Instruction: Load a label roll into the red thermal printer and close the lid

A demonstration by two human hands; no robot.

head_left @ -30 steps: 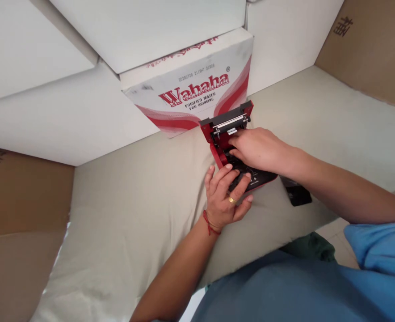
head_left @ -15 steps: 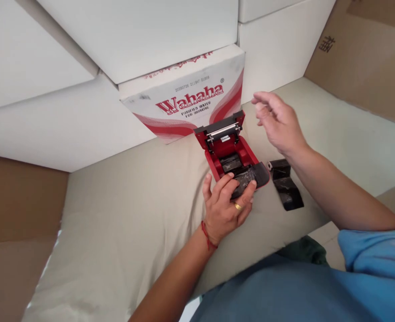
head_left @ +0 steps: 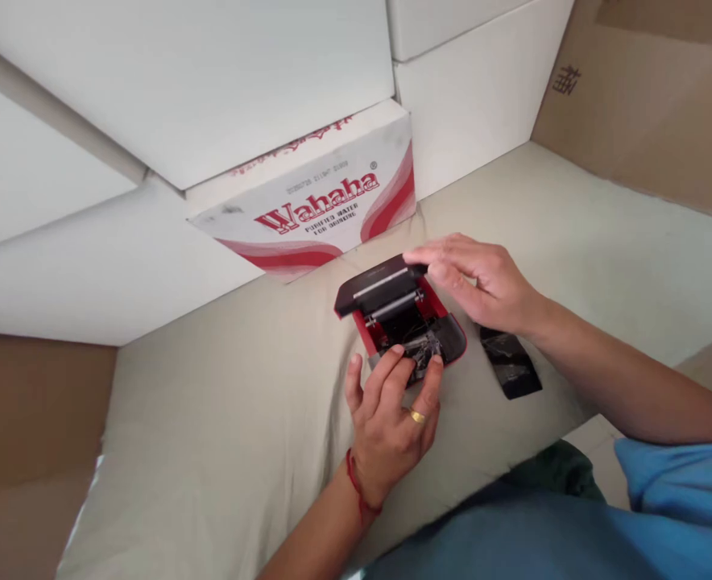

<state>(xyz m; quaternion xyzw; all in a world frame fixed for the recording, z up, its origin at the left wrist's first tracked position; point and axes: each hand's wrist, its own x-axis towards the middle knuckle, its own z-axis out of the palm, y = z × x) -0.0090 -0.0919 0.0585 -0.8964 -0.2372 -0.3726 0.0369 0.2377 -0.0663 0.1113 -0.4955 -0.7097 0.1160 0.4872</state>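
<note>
A small red and black printer (head_left: 457, 338) sits on the cloth-covered surface, its hinged lid (head_left: 368, 286) partly lowered. Below the lid a metal rod and a dark roller show. Black film (head_left: 422, 348), shiny and creased, runs out over the printer's front edge. The fingertips of my left hand (head_left: 395, 423) hold this film down at the front; whether it is also pinched from below is hidden. My right hand (head_left: 486, 282) is open, with its extended fingers touching the right end of the lid. Beside the printer lies a separate strip of black film (head_left: 511, 364), partly covered by my right hand.
A white and red Wahaha water carton (head_left: 313, 213) stands behind the printer, against white boxes (head_left: 470, 105). Brown cardboard (head_left: 651, 105) rises at the right, and another brown cardboard panel (head_left: 35, 427) at the left. The cloth surface (head_left: 229, 419) is wrinkled.
My right hand has come down and left onto the lid. The lid has swung from upright to partly closed. My left hand stays on the film, while the camera view has shifted slightly.
</note>
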